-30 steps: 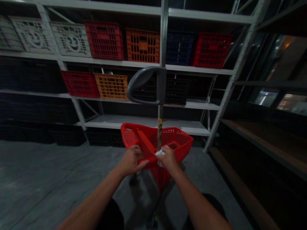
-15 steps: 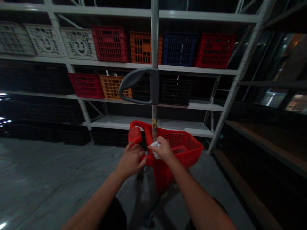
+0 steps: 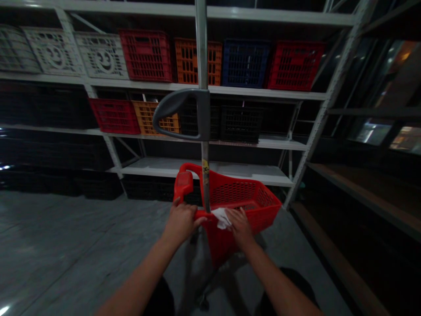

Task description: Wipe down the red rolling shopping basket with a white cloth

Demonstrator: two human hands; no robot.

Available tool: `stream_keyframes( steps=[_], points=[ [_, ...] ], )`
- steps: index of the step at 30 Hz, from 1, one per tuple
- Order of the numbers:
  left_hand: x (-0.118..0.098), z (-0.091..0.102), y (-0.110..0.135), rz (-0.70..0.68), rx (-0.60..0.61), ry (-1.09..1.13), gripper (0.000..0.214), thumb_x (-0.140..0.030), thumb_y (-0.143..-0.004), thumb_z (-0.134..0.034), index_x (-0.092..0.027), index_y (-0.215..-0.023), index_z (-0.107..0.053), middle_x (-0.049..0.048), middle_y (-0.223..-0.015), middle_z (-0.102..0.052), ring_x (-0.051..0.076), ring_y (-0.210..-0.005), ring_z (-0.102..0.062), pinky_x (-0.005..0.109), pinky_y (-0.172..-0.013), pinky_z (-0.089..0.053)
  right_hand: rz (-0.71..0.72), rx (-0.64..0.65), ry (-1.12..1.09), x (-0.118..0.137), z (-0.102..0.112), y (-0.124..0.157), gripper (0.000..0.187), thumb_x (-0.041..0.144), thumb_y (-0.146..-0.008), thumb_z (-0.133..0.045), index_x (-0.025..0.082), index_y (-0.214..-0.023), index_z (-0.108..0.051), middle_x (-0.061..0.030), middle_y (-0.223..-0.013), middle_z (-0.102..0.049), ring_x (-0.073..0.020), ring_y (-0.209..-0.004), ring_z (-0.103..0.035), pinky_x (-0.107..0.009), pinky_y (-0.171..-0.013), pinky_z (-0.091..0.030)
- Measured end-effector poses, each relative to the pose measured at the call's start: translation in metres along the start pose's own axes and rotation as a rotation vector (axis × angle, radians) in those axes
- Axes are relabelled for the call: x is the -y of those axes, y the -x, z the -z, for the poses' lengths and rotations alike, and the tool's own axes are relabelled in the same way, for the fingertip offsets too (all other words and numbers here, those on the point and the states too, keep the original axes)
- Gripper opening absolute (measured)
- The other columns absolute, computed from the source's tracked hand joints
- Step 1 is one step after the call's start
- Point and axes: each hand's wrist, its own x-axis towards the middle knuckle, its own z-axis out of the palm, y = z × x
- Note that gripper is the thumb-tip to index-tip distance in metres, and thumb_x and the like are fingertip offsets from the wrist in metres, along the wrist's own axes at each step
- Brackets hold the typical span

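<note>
A red plastic shopping cart (image 3: 243,224) stands in front of me, its perforated basket pointing away to the right. My left hand (image 3: 182,220) is wrapped round the cart's red handle (image 3: 184,183) at its near corner. In my right hand (image 3: 240,226) is a white cloth (image 3: 222,218), pressed on the near rim of the basket. A metal pole (image 3: 205,188) rises beside that rim, with a grey loop handle (image 3: 204,115) fixed higher up; its lower end is hidden behind the rim.
White metal shelving (image 3: 210,169) runs across the back, holding a red crate (image 3: 147,56), an orange crate (image 3: 213,61), a blue crate (image 3: 245,63) and several others. Dark shelves (image 3: 365,193) stand close on the right. Grey concrete floor (image 3: 66,237) spreads to the left.
My right hand has moved the cloth from beside the pole to the right and slightly down along the basket rim. My left hand keeps its grip on the handle.
</note>
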Motion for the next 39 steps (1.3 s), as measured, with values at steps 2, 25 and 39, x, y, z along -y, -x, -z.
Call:
stream_keyframes(
  steps=[2, 25, 39],
  points=[
    [0.006, -0.002, -0.001, -0.035, 0.001, 0.006, 0.041, -0.058, -0.073, -0.044, -0.020, -0.072, -0.059, 0.0065, -0.071, -0.065, 0.024, -0.077, -0.058, 0.044, -0.089, -0.031, -0.070, -0.044, 0.063, -0.015, -0.001, 0.011, 0.047, 0.006, -0.078, -0.043, 0.027, -0.119, -0.050, -0.0047, -0.119, -0.056, -0.0188, -0.114, -0.046, -0.049, -0.103, -0.014],
    [0.061, 0.007, 0.016, -0.115, 0.039, 0.065, 0.042, -0.058, -0.071, -0.047, -0.019, -0.076, -0.061, 0.0031, -0.072, -0.066, 0.019, -0.080, -0.059, 0.040, -0.094, -0.031, -0.283, -0.150, -0.176, 0.007, 0.011, -0.057, 0.047, -0.001, -0.065, -0.037, 0.017, -0.099, -0.064, -0.0070, -0.098, -0.065, -0.0164, -0.092, -0.057, -0.028, -0.085, -0.042],
    [0.072, 0.006, 0.022, -0.179, 0.040, 0.081, 0.036, -0.055, -0.072, -0.049, -0.021, -0.077, -0.061, 0.0014, -0.071, -0.064, 0.018, -0.077, -0.059, 0.042, -0.095, -0.031, 0.150, 0.474, -0.147, 0.023, -0.072, -0.146, 0.036, 0.018, -0.085, -0.042, 0.017, -0.120, -0.049, -0.0069, -0.131, -0.043, -0.0175, -0.119, -0.041, -0.031, -0.100, -0.032]
  ],
)
